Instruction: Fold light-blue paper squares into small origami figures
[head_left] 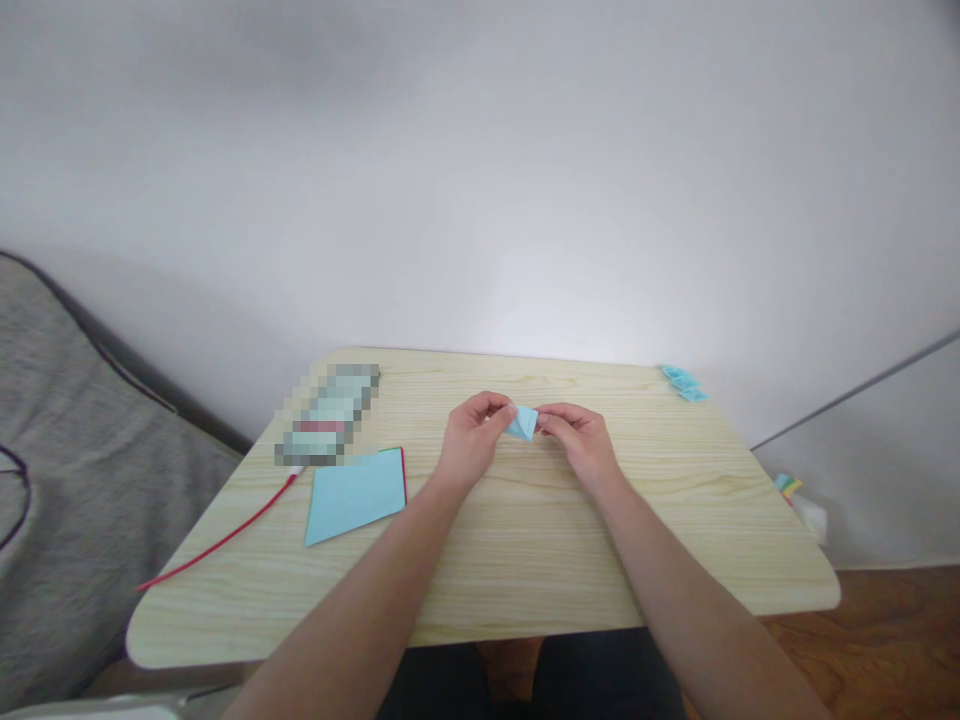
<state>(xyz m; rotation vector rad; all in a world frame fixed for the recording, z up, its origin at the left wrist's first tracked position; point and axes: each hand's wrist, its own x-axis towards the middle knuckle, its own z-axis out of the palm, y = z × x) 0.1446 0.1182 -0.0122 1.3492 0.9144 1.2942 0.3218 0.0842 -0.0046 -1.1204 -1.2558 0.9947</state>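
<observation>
A small folded piece of light blue paper (522, 422) is held just above the middle of the wooden table (525, 560). My left hand (471, 440) pinches its left side with thumb and fingers. My right hand (581, 440) pinches its right side, fingers curled. Both hands are closed on the same paper piece. To the left of my left hand lies a stack of square paper sheets (354, 494), light blue on top with green and red edges showing beneath.
A blurred-out flat object (328, 414) lies at the table's back left, with a red cable (225, 537) running from it to the left edge. A few small folded blue pieces (682, 382) sit at the back right corner. A grey cushion (82, 450) is at left, wall behind.
</observation>
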